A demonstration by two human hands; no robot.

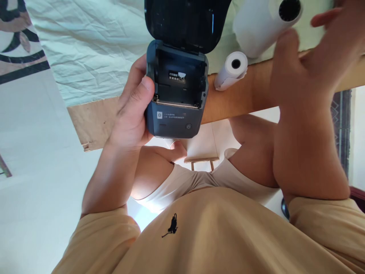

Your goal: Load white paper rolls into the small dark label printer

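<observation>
My left hand (134,102) grips a dark blue-grey portable label printer (176,121) by its left side, thumb on the front edge. The printer's black lid (185,23) is swung up, and its paper bay shows no roll inside. At the upper right, my right hand (310,57) is slightly blurred and partly cut off by the frame. Its thumb and a finger are apart, with nothing seen between them. Closest to it is a large white cylinder (256,26) with a dark round end. A small white paper roll (231,70) stands beside the printer.
Pale green cloth (94,49) covers much of the wooden table (97,121), whose front edge runs above my legs. A small wooden stool (201,160) is on the floor below. Dark patterned tiles (23,42) lie at the far left.
</observation>
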